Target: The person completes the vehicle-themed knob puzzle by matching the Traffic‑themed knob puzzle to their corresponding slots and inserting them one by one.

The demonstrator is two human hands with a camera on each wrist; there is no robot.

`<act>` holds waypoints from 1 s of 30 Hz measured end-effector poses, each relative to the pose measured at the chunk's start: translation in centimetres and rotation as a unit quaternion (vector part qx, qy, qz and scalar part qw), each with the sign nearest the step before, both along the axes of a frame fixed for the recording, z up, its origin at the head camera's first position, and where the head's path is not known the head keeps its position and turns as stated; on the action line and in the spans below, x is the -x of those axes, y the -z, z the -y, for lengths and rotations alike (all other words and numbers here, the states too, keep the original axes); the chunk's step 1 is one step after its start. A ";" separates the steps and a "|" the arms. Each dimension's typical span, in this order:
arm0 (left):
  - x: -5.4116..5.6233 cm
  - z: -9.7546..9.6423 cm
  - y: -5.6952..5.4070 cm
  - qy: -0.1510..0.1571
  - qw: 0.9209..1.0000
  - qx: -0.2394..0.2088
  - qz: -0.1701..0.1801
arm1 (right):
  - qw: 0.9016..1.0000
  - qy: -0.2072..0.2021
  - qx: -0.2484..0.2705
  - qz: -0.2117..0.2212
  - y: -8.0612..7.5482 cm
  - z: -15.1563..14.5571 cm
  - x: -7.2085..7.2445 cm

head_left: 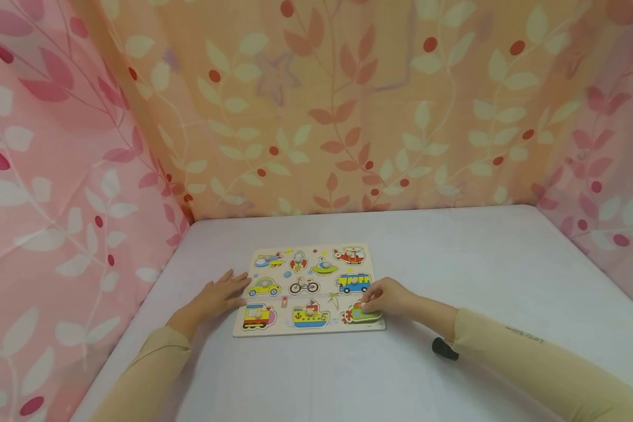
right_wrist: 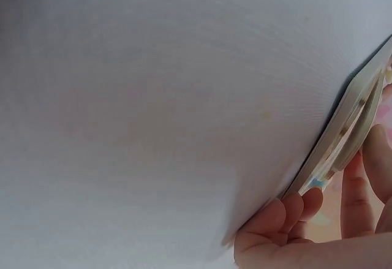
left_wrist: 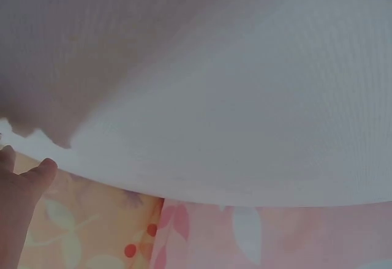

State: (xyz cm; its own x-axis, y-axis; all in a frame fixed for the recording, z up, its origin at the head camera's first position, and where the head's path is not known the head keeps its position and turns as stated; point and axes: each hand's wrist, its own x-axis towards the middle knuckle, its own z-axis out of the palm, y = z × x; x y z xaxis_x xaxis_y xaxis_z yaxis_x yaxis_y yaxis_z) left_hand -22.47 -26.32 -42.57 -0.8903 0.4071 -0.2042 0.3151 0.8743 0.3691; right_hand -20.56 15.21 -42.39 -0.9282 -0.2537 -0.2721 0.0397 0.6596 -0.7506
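Observation:
A wooden peg puzzle board (head_left: 282,332) with vehicle pieces lies flat on the table. At its lower right corner my right hand (head_left: 392,296) pinches a green submarine piece (head_left: 368,317) from above. In the right wrist view, one edge of the submarine piece (right_wrist: 360,131) stands up off the board (right_wrist: 327,143), and the other fingers curl by the board's edge. My left hand (head_left: 214,298) lies at the board's left edge, fingers extended and fingertips touching it. Only part of the left hand (left_wrist: 21,186) shows in the left wrist view.
Other knobbed pieces sit in the board, among them a train (head_left: 258,316), a ship (head_left: 310,317), a blue bus (head_left: 354,285) and a helicopter (head_left: 350,256). A small black object (head_left: 445,349) lies beneath the right forearm. Floral curtains (head_left: 316,117) enclose the white table (head_left: 453,252).

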 end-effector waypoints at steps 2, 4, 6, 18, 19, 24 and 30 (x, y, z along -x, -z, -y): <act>0.0 0.0 0.0 0.003 1.000 0.003 -0.002 | 1.000 0.005 -0.005 0.001 0.0 0.1 -0.1; 0.0 0.0 0.0 0.001 1.000 0.004 -0.001 | 1.000 0.005 -0.008 -0.002 0.0 0.3 -0.2; 0.0 0.0 0.0 -0.001 1.000 0.006 0.000 | 1.000 0.001 -0.007 -0.004 -0.1 0.5 -0.3; 0.1 0.0 0.3 -0.006 1.000 0.002 0.003 | 0.998 -0.041 -0.035 -0.021 -0.2 1.2 -0.5; 0.1 0.1 0.4 -0.010 1.000 0.002 0.002 | 0.998 -0.045 -0.037 -0.020 -0.2 1.1 -0.4; -0.1 0.0 0.7 -0.027 1.000 0.015 0.000 | 0.996 -0.065 -0.047 -0.027 -0.6 -0.7 0.2; -0.2 -0.9 0.4 -0.050 0.997 0.041 -0.048 | 0.977 -0.092 -0.157 -0.110 -2.9 -6.4 1.5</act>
